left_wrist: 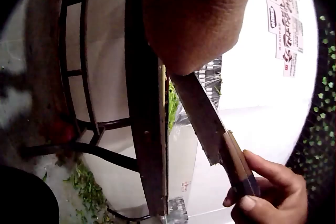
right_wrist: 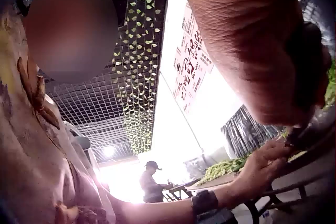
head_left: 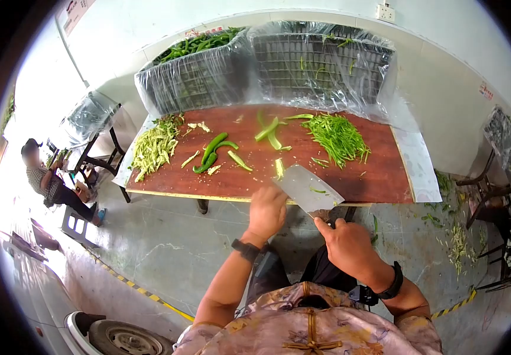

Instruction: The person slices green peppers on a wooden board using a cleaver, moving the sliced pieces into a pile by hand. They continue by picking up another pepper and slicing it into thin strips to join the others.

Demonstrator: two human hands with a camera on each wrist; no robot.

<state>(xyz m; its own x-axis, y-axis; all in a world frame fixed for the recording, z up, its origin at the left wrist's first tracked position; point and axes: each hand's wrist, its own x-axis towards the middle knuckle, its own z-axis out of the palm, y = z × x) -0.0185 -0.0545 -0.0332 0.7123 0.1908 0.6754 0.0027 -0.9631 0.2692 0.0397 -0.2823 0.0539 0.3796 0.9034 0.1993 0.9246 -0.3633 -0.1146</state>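
My right hand [head_left: 350, 245] grips the handle of a cleaver [head_left: 311, 188], whose broad blade lies tilted over the front edge of the red-brown table [head_left: 326, 180]. In the left wrist view its fingers and thumb [left_wrist: 273, 192] wrap the handle. My left hand [head_left: 267, 210] is at the blade's far end by the table edge; its fingertips are hidden, and I cannot tell whether they pinch anything. Just beyond sits a pale green pepper piece [head_left: 279, 168]. Whole green peppers [head_left: 213, 151] lie left of centre, blurred pieces [head_left: 270, 133] farther back.
Shredded green pepper [head_left: 338, 139] is heaped on the right, pale trimmings [head_left: 155, 148] on the left. Behind stand plastic-wrapped crates [head_left: 320, 65], the left one holding green peppers [head_left: 202, 44]. Scraps [head_left: 459, 248] litter the floor at right. Another person [head_left: 48, 177] stands far left.
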